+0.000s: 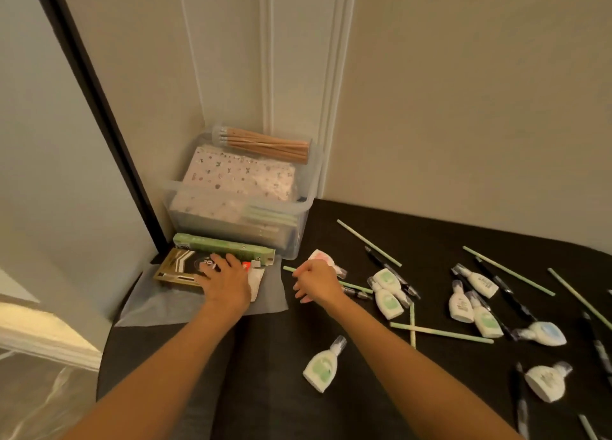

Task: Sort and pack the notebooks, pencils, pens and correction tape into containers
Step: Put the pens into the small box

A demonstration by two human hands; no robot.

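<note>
My left hand rests flat, fingers spread, on a black-and-gold box lying on a translucent lid. A green box sits just behind it. My right hand has its fingers curled round one end of a green pencil, beside a pink correction tape. A clear plastic bin in the corner holds patterned pink notebooks and green pencils. A clear tube of wooden pencils lies across its far rim.
The black tabletop carries several green pencils, black pens and white correction tapes scattered to the right. Walls close the back and left. A plastic-wrapped thing sits lower left.
</note>
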